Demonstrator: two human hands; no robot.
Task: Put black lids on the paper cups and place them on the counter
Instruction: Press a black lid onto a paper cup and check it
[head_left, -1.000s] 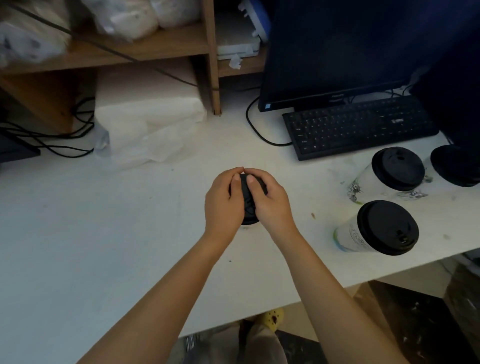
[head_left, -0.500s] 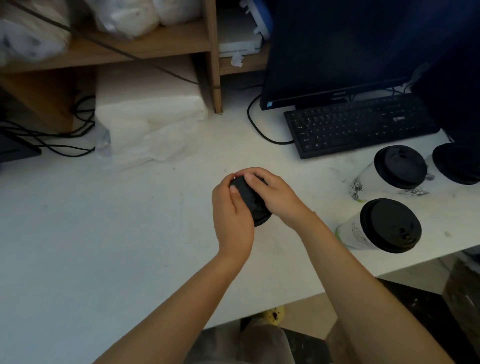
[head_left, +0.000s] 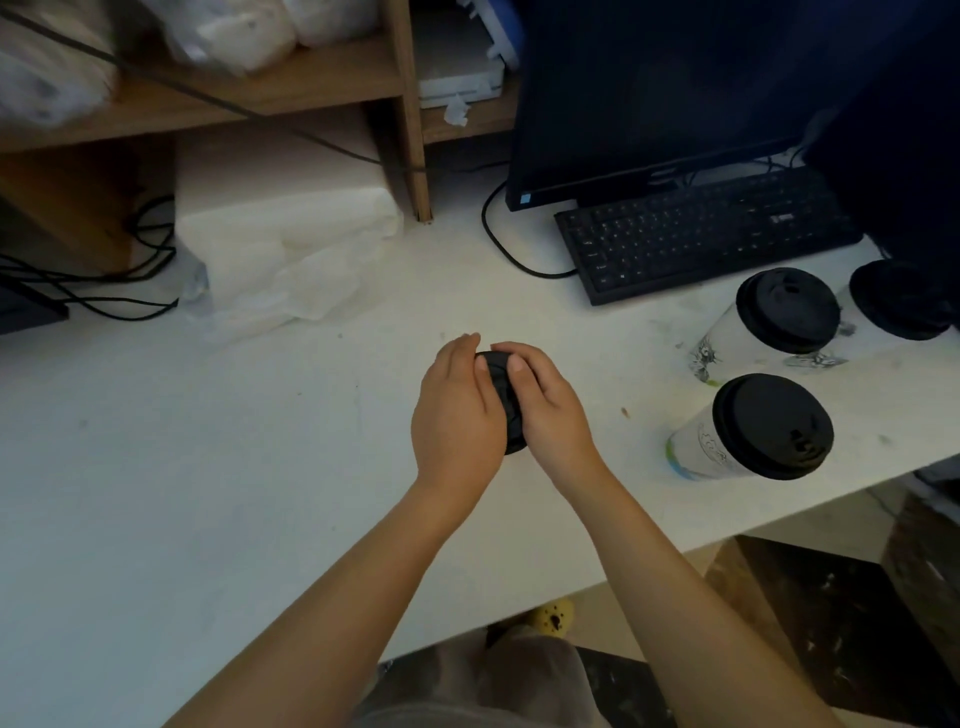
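Head view: white counter (head_left: 208, 467), lidded paper cups (head_left: 769, 426) near its right edge. At the middle, left hand (head_left: 457, 415) and right hand (head_left: 545, 410) both clasp a black lid (head_left: 501, 395), seemingly seating it on a hidden cup; next, likely press the rim down evenly

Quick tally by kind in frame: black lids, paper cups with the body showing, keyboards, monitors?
Black lids: 4
Paper cups, body showing: 2
Keyboard: 1
Monitor: 1
Total: 8

black lid (head_left: 506, 410) held over counter (head_left: 260, 467) | lidded cups (head_left: 698, 449) standing right
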